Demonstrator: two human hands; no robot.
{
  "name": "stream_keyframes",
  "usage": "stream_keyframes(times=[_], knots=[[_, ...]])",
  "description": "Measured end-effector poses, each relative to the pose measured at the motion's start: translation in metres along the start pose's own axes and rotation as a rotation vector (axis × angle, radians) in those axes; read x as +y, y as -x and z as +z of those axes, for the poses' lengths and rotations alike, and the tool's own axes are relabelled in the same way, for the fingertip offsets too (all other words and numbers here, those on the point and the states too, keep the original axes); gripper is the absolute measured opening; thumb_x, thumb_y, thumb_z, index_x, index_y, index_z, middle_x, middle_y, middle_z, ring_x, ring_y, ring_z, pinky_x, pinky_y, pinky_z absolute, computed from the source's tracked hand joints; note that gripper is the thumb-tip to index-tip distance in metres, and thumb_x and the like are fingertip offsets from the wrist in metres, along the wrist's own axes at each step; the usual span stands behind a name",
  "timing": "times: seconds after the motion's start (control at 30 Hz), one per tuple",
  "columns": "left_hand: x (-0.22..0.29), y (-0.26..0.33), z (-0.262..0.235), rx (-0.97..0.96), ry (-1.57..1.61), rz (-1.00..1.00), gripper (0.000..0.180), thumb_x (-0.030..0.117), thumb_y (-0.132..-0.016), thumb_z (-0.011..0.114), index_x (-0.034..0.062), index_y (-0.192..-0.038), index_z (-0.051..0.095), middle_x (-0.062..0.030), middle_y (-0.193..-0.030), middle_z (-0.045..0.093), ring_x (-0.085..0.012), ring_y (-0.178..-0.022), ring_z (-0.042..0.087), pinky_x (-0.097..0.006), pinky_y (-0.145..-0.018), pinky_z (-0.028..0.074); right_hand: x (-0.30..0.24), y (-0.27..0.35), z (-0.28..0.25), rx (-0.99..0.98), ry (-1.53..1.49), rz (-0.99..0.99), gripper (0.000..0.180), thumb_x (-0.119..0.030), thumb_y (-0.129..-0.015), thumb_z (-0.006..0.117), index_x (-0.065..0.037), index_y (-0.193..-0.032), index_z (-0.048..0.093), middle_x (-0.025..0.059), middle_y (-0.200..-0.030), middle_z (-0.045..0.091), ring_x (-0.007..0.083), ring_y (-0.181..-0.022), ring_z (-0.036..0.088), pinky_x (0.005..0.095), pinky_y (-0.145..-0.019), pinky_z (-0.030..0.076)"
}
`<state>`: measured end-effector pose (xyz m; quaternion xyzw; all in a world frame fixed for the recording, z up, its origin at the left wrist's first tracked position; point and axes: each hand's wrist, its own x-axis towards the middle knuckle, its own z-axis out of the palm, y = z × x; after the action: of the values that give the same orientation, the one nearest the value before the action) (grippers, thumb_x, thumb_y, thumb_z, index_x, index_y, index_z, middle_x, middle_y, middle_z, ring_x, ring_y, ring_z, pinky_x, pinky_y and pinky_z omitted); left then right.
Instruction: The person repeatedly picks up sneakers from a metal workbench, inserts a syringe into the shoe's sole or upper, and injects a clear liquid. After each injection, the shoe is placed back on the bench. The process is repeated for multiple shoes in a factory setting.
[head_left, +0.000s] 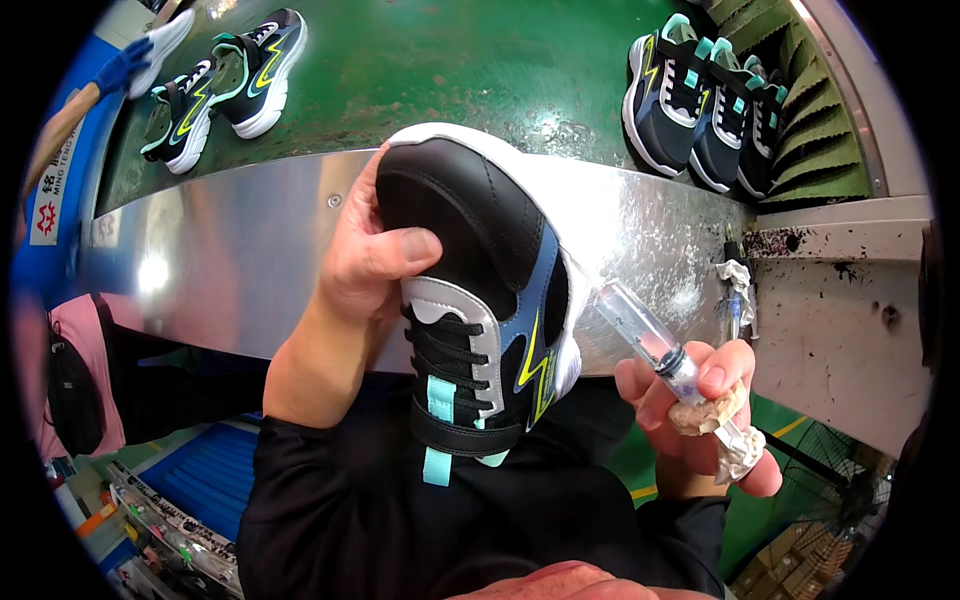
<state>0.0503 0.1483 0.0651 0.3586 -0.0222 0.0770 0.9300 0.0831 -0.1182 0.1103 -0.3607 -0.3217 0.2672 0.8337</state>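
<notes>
My left hand (365,250) grips a black sneaker (455,205) by its toe, the thumb pressed on the upper and the fingers hidden beneath. The shoe has a white sole, blue and yellow side trim, black laces and mint tabs, with its toe pointing away from me. In my right hand (690,410) is a clear plastic syringe (635,322), its lower end wrapped in crusted whitish material. The tip is close to the white sole edge on the shoe's right side; I cannot tell whether they touch.
A metal ledge (230,250) borders the green conveyor belt (450,60). One pair of sneakers (260,75) stands far left, several more sneakers (665,100) far right by green flaps (825,130). A co-worker's blue-gloved hand (122,68) holds a white sole (162,50). Another crusted tool (737,290) lies at right.
</notes>
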Motion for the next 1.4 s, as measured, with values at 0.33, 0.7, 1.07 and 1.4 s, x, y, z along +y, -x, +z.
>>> stream_keyframes(times=[0.33, 0.7, 1.07, 1.4], knots=[[0.001, -0.004, 0.002, 0.056, -0.034, -0.019, 0.054, 0.010, -0.067, 0.066, -0.0017, -0.117, 0.052, -0.0151, -0.106, 0.063, -0.0249, -0.093, 0.064, -0.036, -0.084, 0.052, 0.010, 0.007, -0.005, 0.071, 0.002, -0.010, 0.086, -0.071, -0.062, 0.066, -0.001, -0.110, 0.052, 0.0103, -0.085, 0.060, 0.0196, -0.080, 0.053, 0.0288, -0.072, 0.040], [0.002, -0.011, -0.003, -0.030, 0.074, -0.039, 0.048, 0.012, -0.073, 0.061, -0.0031, -0.117, 0.051, -0.0171, -0.105, 0.062, -0.0257, -0.091, 0.064, -0.035, -0.081, 0.053, 0.017, 0.022, -0.017, 0.041, 0.013, 0.008, 0.085, -0.071, -0.064, 0.065, -0.001, -0.110, 0.052, 0.0113, -0.084, 0.061, 0.0193, -0.079, 0.052, 0.0297, -0.073, 0.037], [0.001, -0.012, -0.004, 0.086, 0.078, -0.094, 0.046, 0.010, -0.074, 0.061, -0.0050, -0.116, 0.051, -0.0195, -0.105, 0.063, -0.0288, -0.090, 0.065, -0.037, -0.079, 0.055, 0.022, 0.033, -0.024, 0.037, 0.031, 0.115, 0.079, -0.068, -0.062, 0.071, -0.009, -0.111, 0.050, 0.0124, -0.079, 0.060, 0.0237, -0.084, 0.046, 0.0301, -0.061, 0.031], [-0.004, -0.022, -0.010, 0.161, 0.061, -0.107, 0.045, 0.006, -0.074, 0.063, 0.0020, -0.117, 0.051, -0.0124, -0.099, 0.064, -0.0222, -0.083, 0.065, -0.035, -0.077, 0.054, 0.027, 0.048, -0.020, 0.105, 0.016, 0.124, 0.081, -0.069, -0.060, 0.071, -0.008, -0.109, 0.050, 0.0113, -0.079, 0.060, 0.0207, -0.075, 0.045, 0.0329, -0.067, 0.035]])
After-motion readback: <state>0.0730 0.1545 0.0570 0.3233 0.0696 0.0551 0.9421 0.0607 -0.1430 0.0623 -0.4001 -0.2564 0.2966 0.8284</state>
